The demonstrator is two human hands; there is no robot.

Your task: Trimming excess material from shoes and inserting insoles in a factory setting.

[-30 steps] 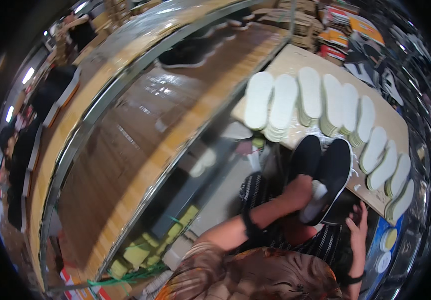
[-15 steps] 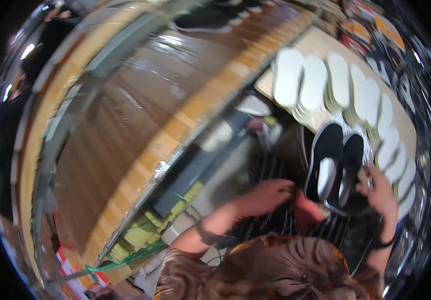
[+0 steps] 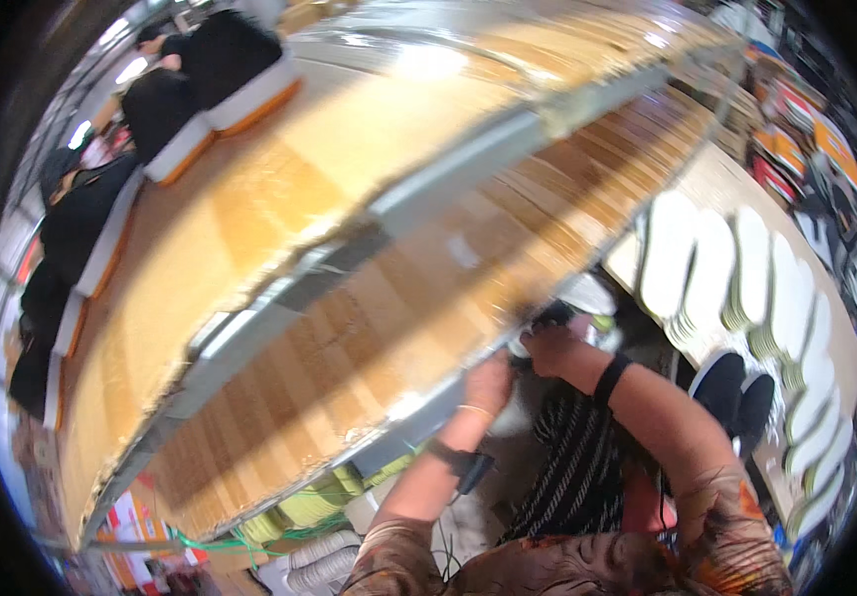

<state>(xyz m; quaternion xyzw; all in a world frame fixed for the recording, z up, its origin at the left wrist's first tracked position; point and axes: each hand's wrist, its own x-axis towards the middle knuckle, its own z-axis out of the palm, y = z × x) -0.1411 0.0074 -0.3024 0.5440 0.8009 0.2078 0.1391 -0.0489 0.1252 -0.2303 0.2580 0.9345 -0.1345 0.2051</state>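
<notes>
At the edge of the lower shelf, my left hand (image 3: 491, 379) and my right hand (image 3: 555, 348) are close together, fingers curled. A small dark thing (image 3: 551, 315) shows beside my right fingertips. What either hand grips is hidden and blurred. To the right, a pair of black slip-on shoes (image 3: 718, 389) lies at the near edge of a pale board (image 3: 699, 181), partly behind my right arm. Stacks of white insoles (image 3: 711, 263) with greenish layers beneath stand in a curved row on that board.
An upper shelf (image 3: 279, 214) with a metal edge overhangs a lower, tape-covered cardboard shelf (image 3: 349, 363). Large black shoes with white-and-orange soles (image 3: 249, 94) line its far left. Yellow-green bundles (image 3: 319, 505) and green string sit below. Colourful boxes (image 3: 796, 149) are piled at the right back.
My view has swung left and the upper shelf fills more of it. My right hand has left the black shoes and moved left beside my left hand, which has reached forward to the shelf edge.
</notes>
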